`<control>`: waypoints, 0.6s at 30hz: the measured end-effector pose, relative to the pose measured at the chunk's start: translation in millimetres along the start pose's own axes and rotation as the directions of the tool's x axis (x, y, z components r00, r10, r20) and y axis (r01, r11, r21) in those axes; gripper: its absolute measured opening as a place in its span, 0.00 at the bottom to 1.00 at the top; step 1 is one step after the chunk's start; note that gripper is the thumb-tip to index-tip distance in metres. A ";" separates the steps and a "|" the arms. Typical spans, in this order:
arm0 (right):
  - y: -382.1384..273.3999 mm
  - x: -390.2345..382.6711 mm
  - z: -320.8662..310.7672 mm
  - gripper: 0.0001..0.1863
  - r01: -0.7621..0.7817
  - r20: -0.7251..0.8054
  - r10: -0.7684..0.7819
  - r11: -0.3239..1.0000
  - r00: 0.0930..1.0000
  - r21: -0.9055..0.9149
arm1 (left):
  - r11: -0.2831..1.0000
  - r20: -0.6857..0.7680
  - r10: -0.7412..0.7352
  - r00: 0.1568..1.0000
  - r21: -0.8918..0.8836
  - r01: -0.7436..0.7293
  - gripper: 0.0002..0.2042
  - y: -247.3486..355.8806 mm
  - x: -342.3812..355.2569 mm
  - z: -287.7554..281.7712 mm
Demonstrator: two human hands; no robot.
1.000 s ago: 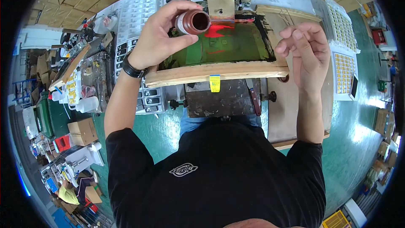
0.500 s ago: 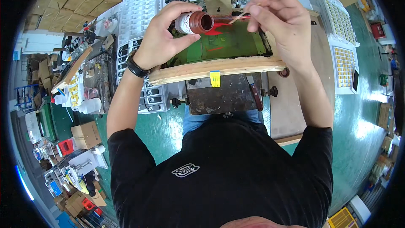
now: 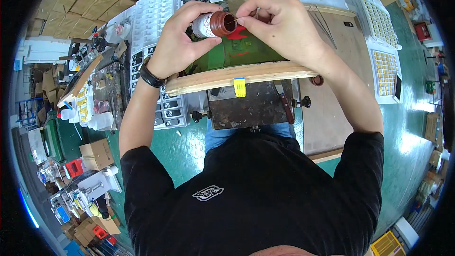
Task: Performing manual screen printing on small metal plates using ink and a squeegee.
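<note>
My left hand [image 3: 182, 40] is wrapped round a small ink jar [image 3: 204, 26] with a white label and a reddish-brown mouth. The jar lies tilted, its open mouth facing right. Between the thumb and fingers of my right hand [image 3: 279, 26] is a thin wooden stick [image 3: 238, 18], its tip at the jar's mouth. Below both hands is a green printing screen [image 3: 220, 56] in a wooden frame [image 3: 241, 75]. Red ink [image 3: 238, 33] lies on the mesh, partly hidden by my right hand.
A dark, stained platform [image 3: 251, 106] with a red-handled knife [image 3: 286, 108] sits under the frame. White trays of dark parts [image 3: 169, 111] stand left; trays of yellow pieces [image 3: 385, 68] lie right. A round brown lid [image 3: 316, 81] rests by the frame's right end.
My right hand has moved left with the stick, from above the red ink to the jar's mouth. My left hand and the jar have barely shifted.
</note>
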State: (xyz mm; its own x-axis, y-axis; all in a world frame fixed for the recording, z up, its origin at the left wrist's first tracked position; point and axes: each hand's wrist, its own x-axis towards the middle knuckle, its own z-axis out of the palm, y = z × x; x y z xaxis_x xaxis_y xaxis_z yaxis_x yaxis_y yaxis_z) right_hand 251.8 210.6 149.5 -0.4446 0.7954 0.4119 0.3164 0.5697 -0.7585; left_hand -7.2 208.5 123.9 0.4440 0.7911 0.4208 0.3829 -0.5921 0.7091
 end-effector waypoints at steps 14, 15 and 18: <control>5.4 4.1 -9.8 0.03 -0.184 -0.030 0.201 0.940 0.979 0.289 | 0.998 0.003 -0.047 0.999 -0.045 0.047 0.27 -4.6 1.4 3.1; 5.2 4.6 -12.8 0.03 -0.202 -0.031 0.221 0.933 0.975 0.299 | 0.997 0.002 -0.058 0.998 -0.054 0.058 0.27 -5.8 1.0 3.4; 4.8 5.6 -22.0 0.04 -0.256 -0.032 0.282 0.909 0.959 0.330 | 0.993 0.000 -0.090 0.996 -0.082 0.090 0.28 -9.8 -0.2 3.8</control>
State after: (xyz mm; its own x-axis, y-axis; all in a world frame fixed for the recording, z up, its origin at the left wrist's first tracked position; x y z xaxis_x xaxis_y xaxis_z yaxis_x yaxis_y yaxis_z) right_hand 269.3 222.4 159.2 -0.3103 0.9299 0.1976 0.1250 0.2459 -0.9612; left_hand -7.9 213.5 114.8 0.4079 0.8411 0.3551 0.3537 -0.5042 0.7878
